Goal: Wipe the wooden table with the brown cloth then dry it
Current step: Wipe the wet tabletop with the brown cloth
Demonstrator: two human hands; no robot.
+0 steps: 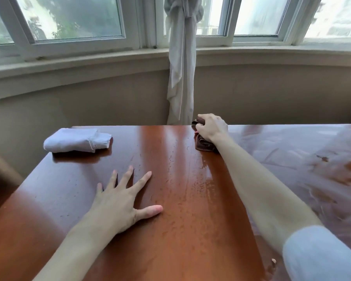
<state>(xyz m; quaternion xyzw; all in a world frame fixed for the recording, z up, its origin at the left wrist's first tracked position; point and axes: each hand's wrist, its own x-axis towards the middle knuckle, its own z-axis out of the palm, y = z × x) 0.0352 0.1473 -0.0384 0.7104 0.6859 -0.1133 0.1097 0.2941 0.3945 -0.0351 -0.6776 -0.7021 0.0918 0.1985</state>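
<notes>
Brown cloth gripped at the far edge of a wet wooden table.

The brown cloth (203,144), dark and bunched into creased folds, lies at the far edge of the wooden table (170,250), mostly hidden under the right hand (211,126), whose fingers curl round it. A band of water beads runs along the glossy reddish top from the cloth toward the viewer. The left hand (120,201) rests flat, fingers spread. A folded white cloth (77,140) lies at the far left corner; a knotted curtain (180,57) hangs beyond, before the windows.

head cam | looks forward and down | close over wooden table (170,230) | faces windows (69,17)
</notes>
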